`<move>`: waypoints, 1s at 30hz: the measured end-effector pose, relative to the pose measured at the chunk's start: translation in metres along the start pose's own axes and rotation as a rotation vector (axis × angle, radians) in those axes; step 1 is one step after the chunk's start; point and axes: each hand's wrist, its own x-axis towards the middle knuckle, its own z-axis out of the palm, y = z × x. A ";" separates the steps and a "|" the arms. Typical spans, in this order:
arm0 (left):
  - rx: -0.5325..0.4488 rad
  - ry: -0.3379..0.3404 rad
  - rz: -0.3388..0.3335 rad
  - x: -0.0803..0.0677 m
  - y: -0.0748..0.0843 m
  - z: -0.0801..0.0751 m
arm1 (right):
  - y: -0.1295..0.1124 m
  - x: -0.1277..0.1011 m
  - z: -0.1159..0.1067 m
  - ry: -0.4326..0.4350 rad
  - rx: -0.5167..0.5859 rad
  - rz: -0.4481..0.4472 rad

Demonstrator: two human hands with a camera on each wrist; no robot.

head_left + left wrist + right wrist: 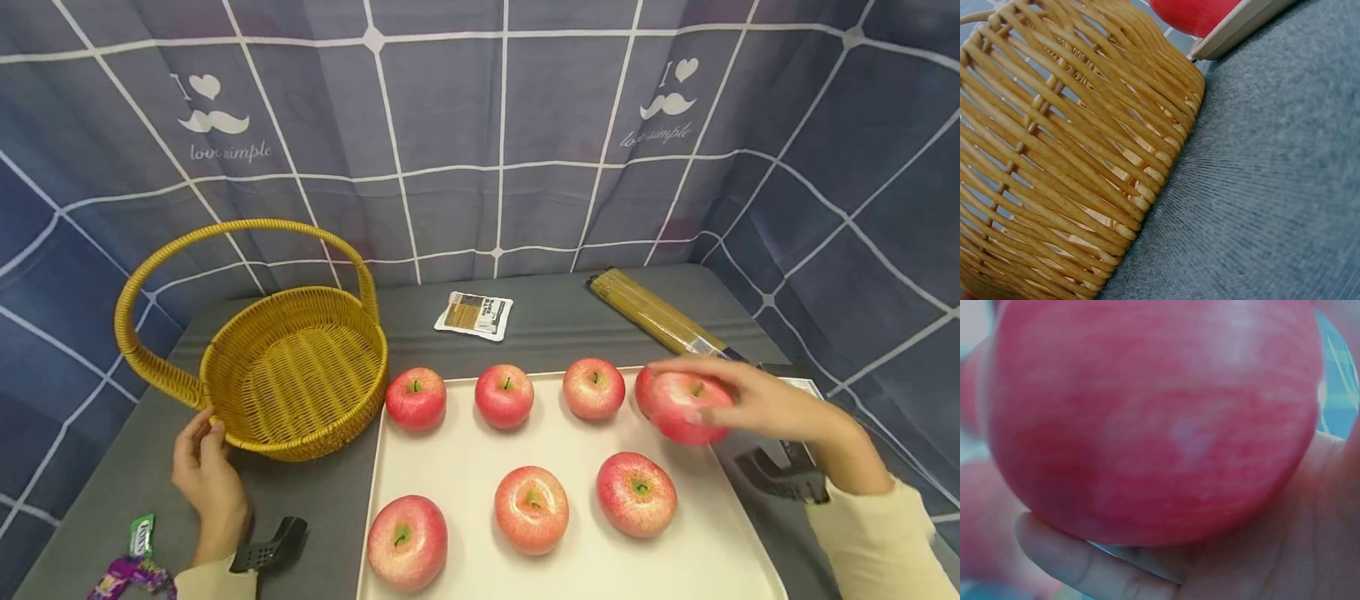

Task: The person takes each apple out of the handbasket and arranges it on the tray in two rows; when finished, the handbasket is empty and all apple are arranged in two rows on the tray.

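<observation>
A yellow wicker basket (pixel 247 433) with a tall arched handle stands at the left, its woven bottom in plain sight. My left hand (pixel 210 475) holds its near-left rim, close to the foot of the handle. The basket's side (pixel 1079 144) fills much of the left wrist view. Over the right part of the white tray (pixel 570 442), my right hand (pixel 765 404) grips a red apple (pixel 686 408), thumb on the near side and fingers over the top. That apple (pixel 1154 419) looks large and blurred in the right wrist view. Another apple (pixel 643 387) shows partly behind it.
Several more apples, among them one at the back (pixel 504 397) and one in front (pixel 531 510), sit on the tray. Behind it lie a small packet (pixel 475 316) and a long yellow package (pixel 652 312). Candy wrappers (pixel 135 575) lie at the near left.
</observation>
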 end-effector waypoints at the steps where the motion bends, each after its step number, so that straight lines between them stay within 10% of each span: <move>1: -0.005 -0.004 0.001 0.001 0.000 0.001 | 0.006 -0.019 0.007 0.037 -0.004 0.042; 8: -0.027 -0.021 0.009 0.005 0.002 -0.001 | 0.018 -0.093 0.069 0.175 0.021 0.246; 21: 0.016 -0.024 0.009 0.009 0.004 -0.005 | 0.004 -0.101 0.106 0.323 -0.151 0.359; 26: 0.184 -0.088 -0.006 0.007 0.017 -0.012 | 0.004 -0.103 0.102 0.294 -0.229 0.430; 30: 0.424 -0.101 0.123 0.002 0.045 -0.024 | 0.007 -0.113 0.089 0.303 -0.230 0.411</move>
